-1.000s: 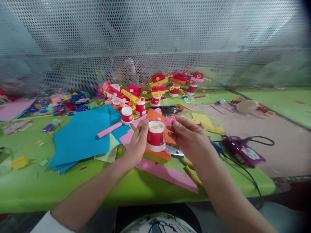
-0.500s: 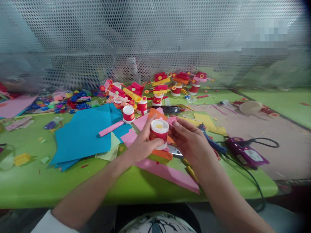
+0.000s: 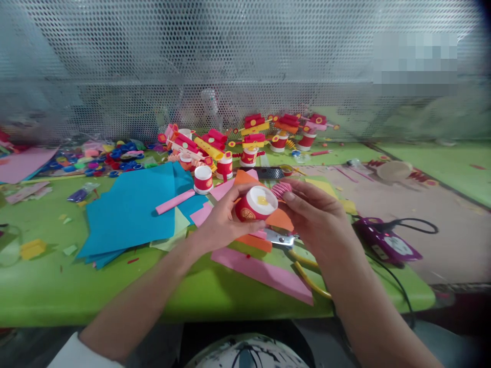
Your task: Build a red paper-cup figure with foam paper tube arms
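Note:
Held in my left hand [image 3: 226, 220] is a red and white paper cup [image 3: 249, 206], tilted so its white end faces up and right. A yellow patch lies inside that end, and a gold emblem shows on the red side. Between the thumb and fingers of my right hand [image 3: 314, 212] is a pink folded paper strip [image 3: 282, 190], close to the cup's right rim. Whether strip and cup touch, I cannot tell. Scissors with yellow handles [image 3: 312, 276] lie beneath my hands, beside orange and pink paper pieces [image 3: 264, 276].
Blue sheets [image 3: 130, 214] and a pink paper roll [image 3: 175, 201] lie left. Another red-white cup [image 3: 203, 180] stands behind my left hand. Finished-looking paper figures [image 3: 253, 140] line the mesh wall. At right sits a purple device [image 3: 387, 243] with a black cable.
The cup has tipped, its open end turning right and its emblem coming into view. My right hand has moved slightly right with the pink strip. More of the scissors shows.

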The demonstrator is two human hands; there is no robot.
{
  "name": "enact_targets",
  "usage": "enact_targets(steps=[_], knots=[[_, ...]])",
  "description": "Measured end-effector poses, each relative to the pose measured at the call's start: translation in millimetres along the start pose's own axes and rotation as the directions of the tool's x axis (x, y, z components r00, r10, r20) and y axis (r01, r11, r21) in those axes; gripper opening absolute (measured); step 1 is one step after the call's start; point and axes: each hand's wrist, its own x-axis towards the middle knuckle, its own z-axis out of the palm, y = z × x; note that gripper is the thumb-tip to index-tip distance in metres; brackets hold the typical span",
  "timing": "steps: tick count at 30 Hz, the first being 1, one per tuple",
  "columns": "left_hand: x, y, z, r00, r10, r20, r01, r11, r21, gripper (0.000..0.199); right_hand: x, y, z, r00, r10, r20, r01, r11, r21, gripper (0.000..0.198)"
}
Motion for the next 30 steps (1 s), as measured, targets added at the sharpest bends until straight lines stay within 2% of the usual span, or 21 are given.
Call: enact_targets(steps=[5, 9, 13, 20, 27, 30], knots=[[0, -1, 3, 0.997, -0.049, 0.063, 0.055, 0.994, -0.099, 0.066, -5, -7, 3, 0.988, -0.154, 0.031, 0.157, 0.981, -0.114, 0.022], [0, 1, 5, 0.99, -0.137, 0.038, 0.141, 0.978, -0.151, 0.067, -7, -8, 5, 0.975, -0.203, 0.09, 0.217, 0.958, -0.186, 0.02], [0, 2, 6, 0.985, -0.166, 0.041, 0.17, 0.97, -0.174, 0.067, -6, -5, 5, 0.973, -0.205, 0.106, 0.225, 0.946, -0.235, 0.021], [1, -1, 3, 0.988, -0.134, 0.071, 0.147, 0.965, -0.218, 0.065, -4, -7, 7, 0.983, -0.153, 0.105, 0.175, 0.949, -0.262, 0.023], [4, -7, -3, 0.966, -0.257, 0.037, 0.252, 0.89, -0.38, 0.062, 4, -16, 15, 0.99, -0.113, 0.085, 0.122, 0.986, -0.113, 0.024], [5, -5, -3, 0.96, -0.281, 0.006, 0.257, 0.868, -0.424, 0.059, 6, -19, 17, 0.988, -0.113, 0.103, 0.124, 0.987, -0.101, 0.023]])
